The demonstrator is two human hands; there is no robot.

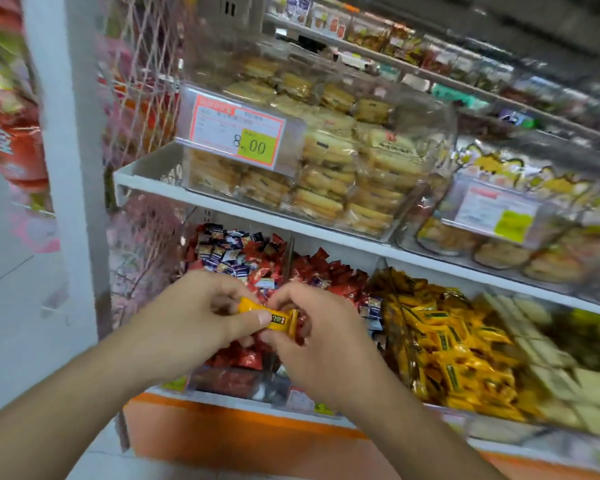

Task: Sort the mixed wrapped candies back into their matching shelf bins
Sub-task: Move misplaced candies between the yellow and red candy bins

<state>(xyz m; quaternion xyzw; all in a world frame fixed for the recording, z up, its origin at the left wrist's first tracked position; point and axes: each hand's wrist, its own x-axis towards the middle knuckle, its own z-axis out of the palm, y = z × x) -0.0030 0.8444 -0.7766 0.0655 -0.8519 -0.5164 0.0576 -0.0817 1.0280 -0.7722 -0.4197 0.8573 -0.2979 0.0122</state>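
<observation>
A: Yellow candy [269,315] first — where?

B: Held between both hands, in front of the red-candy bin [243,362]; long axis roughly left-to-right, dipping a little toward the right end; wrapper yellow with a dark label patch near the right.

A: Fingers?

B: Left hand [191,317] pinching the left half — thumb on top, clamped on the wrapper; right hand [321,337] curled round the right end, fingertips on it too; who bears the load, cannot tell.

A: Matching bin?

B: Yellow-candy bin [454,348], same wrappers by the look; lying to the right of the candy, just beyond the right hand, same low shelf; between them a second red bin [329,275] with a few strays.

A: So the nearer hand?

B: Right, clearly; left would have to cross over; probably a rightward carry with the right hand once the left lets go — a judgement only.

A: Mix left?

B: Plenty; blue-and-white candies [222,252] piled among red in the leftmost bin; sorting looks early.

A: Surroundings, quick.

B: Shelf above [146,181] with a clear tub of wrapped biscuits [326,168], price tag [238,131] reading 8.00; pale wrapped pieces [548,368] right of the yellow bin; orange base [222,431] below; right side blurred.
</observation>
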